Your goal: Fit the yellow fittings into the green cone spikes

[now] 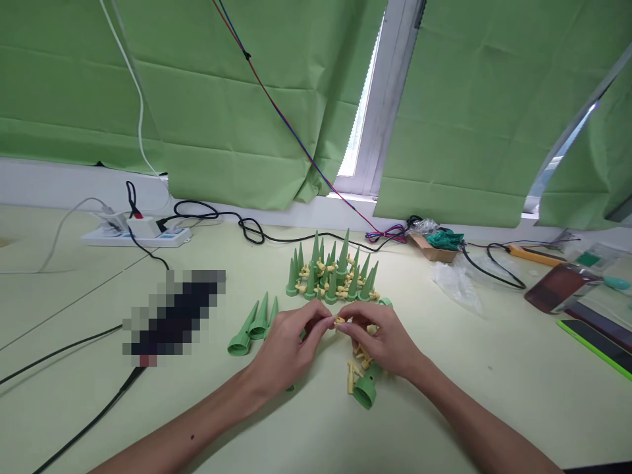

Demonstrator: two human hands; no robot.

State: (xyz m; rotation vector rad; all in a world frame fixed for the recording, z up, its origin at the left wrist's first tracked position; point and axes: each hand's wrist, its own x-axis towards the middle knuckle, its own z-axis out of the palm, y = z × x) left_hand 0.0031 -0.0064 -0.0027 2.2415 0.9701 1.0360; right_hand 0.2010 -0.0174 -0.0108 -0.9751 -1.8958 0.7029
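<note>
Near the middle of the table, my left hand (296, 339) and my right hand (378, 336) meet at the fingertips around a small yellow part (339, 321). Both hands are pinched closed on it. Just behind them stands a cluster of green cones (332, 283) with yellow pieces among them. Left of my left hand are several more green cones (240, 339), partly hidden by it. Under and in front of my right hand lie loose yellow pieces (351, 376) and a tipped green cone (365, 390), its open base facing me.
A white power strip (138, 237) and black cables (251, 230) run along the back. A pixelated dark object (172, 319) lies at left. To the right are a small cardboard box (432, 249), clear plastic bags (457, 283), a bottle (560, 288) and a green-edged phone (600, 345).
</note>
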